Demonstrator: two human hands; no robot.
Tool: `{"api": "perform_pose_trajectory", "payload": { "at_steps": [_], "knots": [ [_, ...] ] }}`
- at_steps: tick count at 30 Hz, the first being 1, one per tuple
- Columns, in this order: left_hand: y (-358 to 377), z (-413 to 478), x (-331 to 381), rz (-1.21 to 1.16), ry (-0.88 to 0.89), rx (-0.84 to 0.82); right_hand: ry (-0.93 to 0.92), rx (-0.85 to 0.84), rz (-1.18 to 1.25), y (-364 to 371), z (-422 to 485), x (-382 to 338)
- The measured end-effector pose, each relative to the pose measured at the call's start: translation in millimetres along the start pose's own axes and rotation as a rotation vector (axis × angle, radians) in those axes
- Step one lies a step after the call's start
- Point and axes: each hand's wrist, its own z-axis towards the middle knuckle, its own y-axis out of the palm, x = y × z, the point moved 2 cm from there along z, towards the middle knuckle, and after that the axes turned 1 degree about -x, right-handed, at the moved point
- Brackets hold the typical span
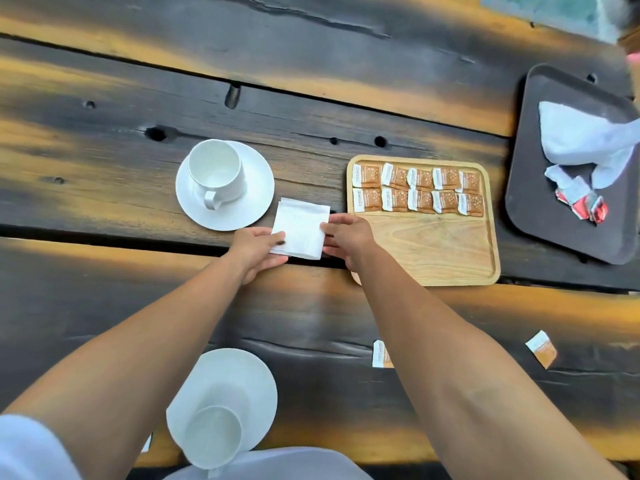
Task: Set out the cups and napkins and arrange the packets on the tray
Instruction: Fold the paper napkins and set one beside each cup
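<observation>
Two white cups here, each on its own saucer. One cup (215,173) sits mid-bench on its saucer (256,199), handle toward the near edge; the other cup (212,436) and saucer (235,375) are right at the near edge.

One folded white napkin (300,227) lies just beside the far saucer, one corner touching its rim. The left hand (254,249) has fingers curled around the napkin's left edge, thumb on top. The right hand (348,239) pinches the right edge, fingers pressed together.

Next over, a pale wooden tray (433,251) just right of the napkin. Ten brown-and-white packets (419,190) on it, two rows of five along its far side; the near half is bare wood. Two more loose packets lie on the bench toward the near edge: one (381,355) partly hidden by the right forearm, one (541,348) farther right.

At the right edge, one dark tray (533,202) holds a crumpled white cloth (581,140) and some red-and-white wrappers (585,202), can't count those.
</observation>
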Motion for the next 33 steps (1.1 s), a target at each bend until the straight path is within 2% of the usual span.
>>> {"api": "perform_pose_trajectory", "payload": {
  "at_steps": [7,14,19,28,33],
  "knots": [
    [4.5,12.1,-6.7,-0.026,-0.056,0.054,-0.042,0.085,-0.066,10.8,19.0,-2.8],
    [11.8,21.2,-5.0,-0.178,0.033,0.151,-0.078,0.198,-0.098,20.6,30.1,-0.5],
    [15.0,23.8,-3.8,-0.302,0.035,0.135,-0.100,0.205,-0.095,24.1,33.9,-5.9],
    [23.3,29.1,3.4,-0.356,0.021,0.119,-0.125,0.256,-0.138,24.0,34.9,-17.3],
    [25.6,27.8,6.5,-0.365,0.014,0.104,-0.165,0.301,-0.286,22.3,29.0,-18.2]
  ]
}}
